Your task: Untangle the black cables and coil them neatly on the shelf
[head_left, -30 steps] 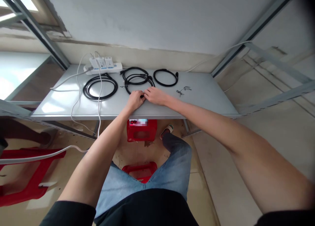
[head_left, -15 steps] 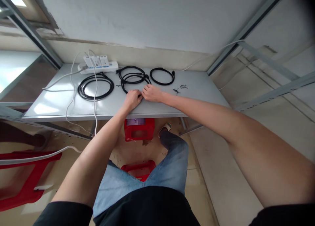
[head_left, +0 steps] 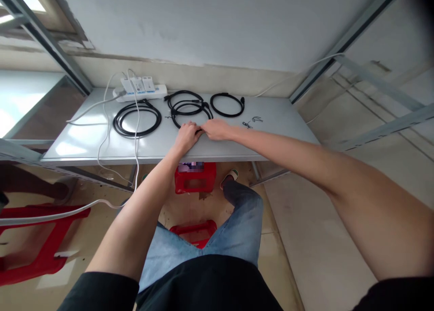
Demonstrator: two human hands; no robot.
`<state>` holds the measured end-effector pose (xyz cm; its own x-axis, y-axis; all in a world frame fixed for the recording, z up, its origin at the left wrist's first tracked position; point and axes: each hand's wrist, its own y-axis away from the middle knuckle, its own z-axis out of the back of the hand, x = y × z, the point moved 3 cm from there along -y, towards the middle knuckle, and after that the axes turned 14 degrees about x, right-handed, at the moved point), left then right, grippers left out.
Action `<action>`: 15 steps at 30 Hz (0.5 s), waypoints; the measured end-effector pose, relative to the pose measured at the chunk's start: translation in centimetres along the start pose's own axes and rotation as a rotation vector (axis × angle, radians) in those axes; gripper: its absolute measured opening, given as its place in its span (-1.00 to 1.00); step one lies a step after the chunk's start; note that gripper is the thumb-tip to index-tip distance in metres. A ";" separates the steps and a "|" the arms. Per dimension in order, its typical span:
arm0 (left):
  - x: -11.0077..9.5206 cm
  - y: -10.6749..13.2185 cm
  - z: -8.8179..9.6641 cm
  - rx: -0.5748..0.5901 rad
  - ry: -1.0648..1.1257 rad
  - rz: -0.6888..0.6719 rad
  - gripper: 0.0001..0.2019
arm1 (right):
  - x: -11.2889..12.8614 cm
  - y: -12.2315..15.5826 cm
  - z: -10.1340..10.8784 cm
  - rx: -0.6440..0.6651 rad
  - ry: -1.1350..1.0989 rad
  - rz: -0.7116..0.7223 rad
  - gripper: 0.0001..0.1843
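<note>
Both my hands meet at the near edge of a coiled black cable (head_left: pixel 187 106) in the middle of the grey table (head_left: pixel 271 134). My left hand (head_left: pixel 187 135) is curled, its fingers closed on the cable's near loop. My right hand (head_left: pixel 215 129) lies beside it, fingers pinched together against the same loop. A larger black cable coil (head_left: pixel 137 117) lies to the left and a smaller one (head_left: pixel 227 105) to the right. Small black wire ties (head_left: pixel 252 121) lie right of my right hand.
A white power strip (head_left: pixel 140 90) with white chargers sits at the back left; white cords (head_left: pixel 108 134) run off the table's front edge. Red plastic stools stand under the table (head_left: pixel 195 177) and at left (head_left: pixel 40 243). Metal shelf struts frame both sides.
Both hands stay together on the middle cable's near loop, shifting only slightly. The camera view wobbled a little left and back.
</note>
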<state>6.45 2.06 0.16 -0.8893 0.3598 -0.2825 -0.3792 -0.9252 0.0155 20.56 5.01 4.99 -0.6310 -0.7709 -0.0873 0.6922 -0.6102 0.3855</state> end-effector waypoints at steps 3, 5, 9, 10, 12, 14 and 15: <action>-0.1 0.1 0.1 -0.009 -0.010 0.001 -0.63 | 0.1 -0.1 -0.6 -0.055 -0.482 -0.143 -0.76; -0.2 0.3 0.2 -0.005 -0.017 0.002 -0.64 | 0.4 0.1 -1.3 -0.062 -0.879 -0.200 -0.73; -0.7 0.5 0.4 0.001 -0.026 0.009 -0.64 | 0.6 0.3 -2.2 -0.007 -1.561 -0.251 -0.72; -0.9 0.5 0.4 0.000 -0.026 0.015 -0.64 | 0.6 0.3 -2.3 0.036 -1.686 -0.245 -0.72; -1.1 0.6 0.5 -0.005 -0.023 0.026 -0.64 | 0.7 0.2 -2.2 0.123 -1.871 -0.231 -0.71; -1.2 0.6 0.5 -0.010 -0.016 0.028 -0.65 | 0.8 0.1 -1.9 0.151 -1.964 -0.227 -0.70; -1.3 0.7 0.5 -0.012 -0.012 0.026 -0.65 | 0.9 0.1 -1.7 0.146 -1.974 -0.232 -0.70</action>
<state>7.18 1.06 1.05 -0.9020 0.3366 -0.2703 -0.3526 -0.9357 0.0115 20.70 3.94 3.41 -0.2030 0.6003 0.7735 0.5907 -0.5550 0.5857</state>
